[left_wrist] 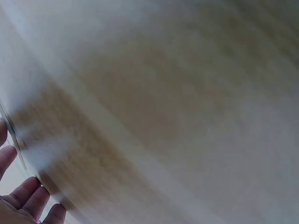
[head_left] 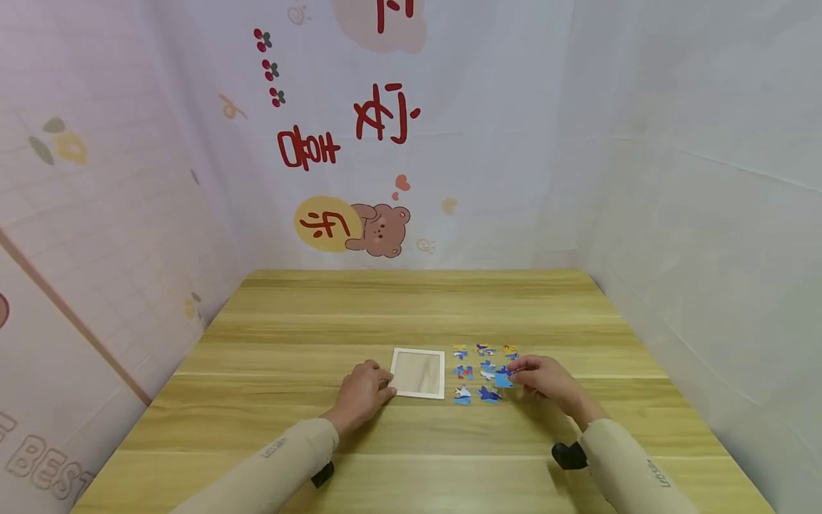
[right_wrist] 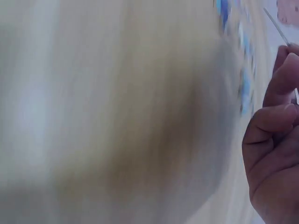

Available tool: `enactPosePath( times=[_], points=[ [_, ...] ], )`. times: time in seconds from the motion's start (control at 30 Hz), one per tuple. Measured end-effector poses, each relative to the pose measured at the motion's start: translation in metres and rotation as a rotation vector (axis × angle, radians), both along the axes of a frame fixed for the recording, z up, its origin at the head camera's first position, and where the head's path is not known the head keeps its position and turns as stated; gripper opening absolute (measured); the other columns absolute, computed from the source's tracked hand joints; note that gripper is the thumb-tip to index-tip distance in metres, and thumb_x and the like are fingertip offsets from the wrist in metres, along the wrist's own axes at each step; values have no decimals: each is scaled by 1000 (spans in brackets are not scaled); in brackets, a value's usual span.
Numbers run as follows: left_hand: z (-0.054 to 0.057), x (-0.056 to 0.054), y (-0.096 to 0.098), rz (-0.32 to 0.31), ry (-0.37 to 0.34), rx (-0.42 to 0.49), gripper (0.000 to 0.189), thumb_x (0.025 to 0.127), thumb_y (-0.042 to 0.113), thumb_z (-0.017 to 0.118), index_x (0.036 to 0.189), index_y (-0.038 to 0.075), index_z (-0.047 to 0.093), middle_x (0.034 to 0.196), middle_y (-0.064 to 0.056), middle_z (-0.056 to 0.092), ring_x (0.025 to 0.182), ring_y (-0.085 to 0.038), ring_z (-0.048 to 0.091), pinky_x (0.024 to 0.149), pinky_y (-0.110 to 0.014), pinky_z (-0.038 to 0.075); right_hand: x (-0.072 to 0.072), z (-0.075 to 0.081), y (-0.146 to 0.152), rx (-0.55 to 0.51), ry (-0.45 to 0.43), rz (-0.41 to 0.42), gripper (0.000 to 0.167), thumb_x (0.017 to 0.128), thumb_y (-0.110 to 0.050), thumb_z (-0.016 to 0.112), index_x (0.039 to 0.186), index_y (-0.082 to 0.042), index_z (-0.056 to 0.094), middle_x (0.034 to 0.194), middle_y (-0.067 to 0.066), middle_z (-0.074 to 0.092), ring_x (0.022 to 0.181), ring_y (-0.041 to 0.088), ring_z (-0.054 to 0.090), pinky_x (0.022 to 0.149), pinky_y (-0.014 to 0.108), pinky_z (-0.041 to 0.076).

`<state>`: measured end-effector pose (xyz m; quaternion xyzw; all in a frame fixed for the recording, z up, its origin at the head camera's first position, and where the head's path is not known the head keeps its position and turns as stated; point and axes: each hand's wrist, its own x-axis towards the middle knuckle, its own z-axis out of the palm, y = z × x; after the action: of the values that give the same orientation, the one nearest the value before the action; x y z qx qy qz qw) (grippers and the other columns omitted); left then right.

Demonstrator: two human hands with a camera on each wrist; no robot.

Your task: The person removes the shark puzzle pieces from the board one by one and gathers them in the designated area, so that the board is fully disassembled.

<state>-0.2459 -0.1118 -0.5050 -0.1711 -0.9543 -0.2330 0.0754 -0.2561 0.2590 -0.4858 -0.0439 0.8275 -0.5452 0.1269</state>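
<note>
In the head view, my right hand (head_left: 547, 378) pinches a blue jigsaw puzzle piece (head_left: 504, 378) between thumb and fingertips, over the right side of the laid-out pieces. The right wrist view shows the piece edge-on, as a thin strip (right_wrist: 277, 26) above the fingertips of my right hand (right_wrist: 275, 121). A shallow white puzzle frame (head_left: 419, 397) lies flat to the left of the pieces. My left hand (head_left: 361, 392) rests at its left side, index finger and thumb right at the edge near the lower corner. The left wrist view catches only the fingers (left_wrist: 35, 198) beside that edge.
Several loose puzzle pieces (head_left: 463, 373) lie in rows on the wooden table (head_left: 411, 457), close to the frame's right side. White printed cloth (head_left: 488, 143) hangs behind the table, with more cloth at both sides.
</note>
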Motion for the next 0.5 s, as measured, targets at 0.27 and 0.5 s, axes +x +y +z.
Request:
enactPosePath(
  times=[0.27, 0.5],
  points=[
    [5, 0, -8, 17, -12, -17, 25, 87, 21, 77, 105, 4, 75, 114, -16, 62, 105, -36, 59, 81, -55, 49, 7, -13, 20, 63, -41, 31, 24, 92, -14, 68, 111, 1, 65, 71, 2, 59, 60, 14, 49, 52, 25, 38],
    [7, 5, -15, -48, -6, 89, 28, 90, 13, 72, 112, -4, 69, 115, -21, 61, 106, -39, 60, 89, -54, 48, 12, -14, 26, 129, 26, -93, 29, 95, -11, 62, 120, 5, 62, 79, 12, 63, 65, 21, 56, 55, 32, 46]
  ],
)
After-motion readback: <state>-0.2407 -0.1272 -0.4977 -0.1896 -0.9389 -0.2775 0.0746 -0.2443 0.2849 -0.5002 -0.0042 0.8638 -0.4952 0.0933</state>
